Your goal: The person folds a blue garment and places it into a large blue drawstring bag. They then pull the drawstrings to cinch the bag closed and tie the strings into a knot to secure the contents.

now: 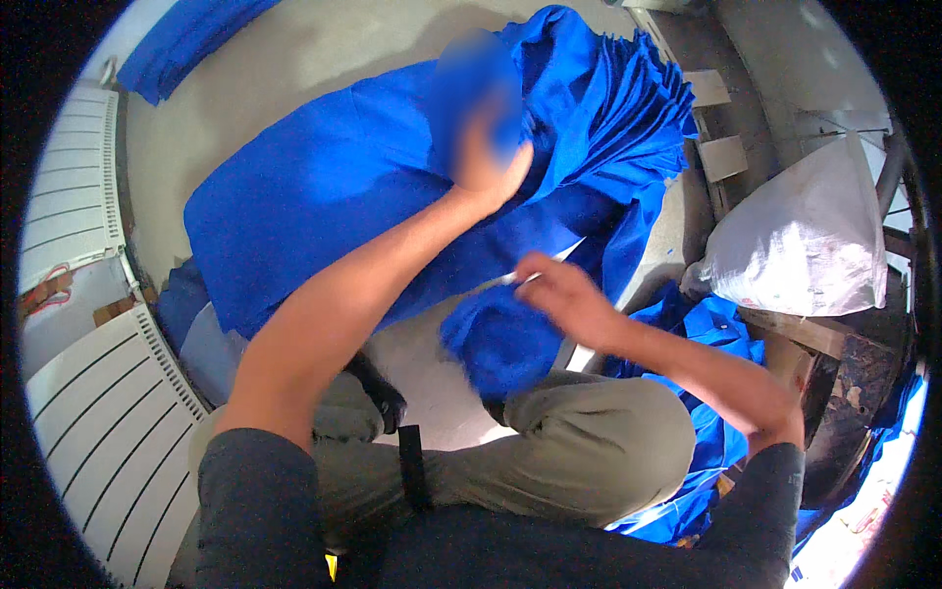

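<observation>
A large pile of bright blue cloth (294,187) lies spread in front of me, with many stacked, fringe-like edges at its far right. My left hand (491,167) reaches onto the cloth's upper middle; a blur covers its fingers, so their grip does not show. Closer to me, my right hand (569,299) is closed around a small, thin, pale tool (520,279), its kind too small and smeared to tell. That hand is over the near edge of the cloth, beside a hanging blue fold (505,339) that drops toward my knees.
White slatted radiators (108,402) line the left side. To the right stand a full whitish sack (800,240) and wooden pieces (723,157). More blue cloth (721,422) is heaped by my right knee (628,442); another blue piece (191,44) lies at the far left.
</observation>
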`<action>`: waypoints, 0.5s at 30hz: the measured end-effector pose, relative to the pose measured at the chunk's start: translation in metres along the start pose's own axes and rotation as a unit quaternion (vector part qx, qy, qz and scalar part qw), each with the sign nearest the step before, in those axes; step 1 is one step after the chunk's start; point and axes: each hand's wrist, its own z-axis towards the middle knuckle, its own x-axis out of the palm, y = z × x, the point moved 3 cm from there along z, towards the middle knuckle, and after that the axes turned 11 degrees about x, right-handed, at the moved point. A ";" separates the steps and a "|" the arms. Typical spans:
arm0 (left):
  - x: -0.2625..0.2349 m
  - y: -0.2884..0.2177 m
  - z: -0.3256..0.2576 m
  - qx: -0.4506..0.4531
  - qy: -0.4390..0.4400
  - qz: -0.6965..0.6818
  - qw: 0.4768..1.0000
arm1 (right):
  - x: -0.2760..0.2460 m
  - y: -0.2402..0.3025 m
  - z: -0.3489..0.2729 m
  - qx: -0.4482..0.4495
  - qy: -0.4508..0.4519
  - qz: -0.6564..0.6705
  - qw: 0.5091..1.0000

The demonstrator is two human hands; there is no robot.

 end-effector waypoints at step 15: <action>-0.070 -0.009 -0.033 -0.485 -0.346 -0.416 0.687 | 0.009 0.076 0.239 -0.117 -0.300 0.093 0.942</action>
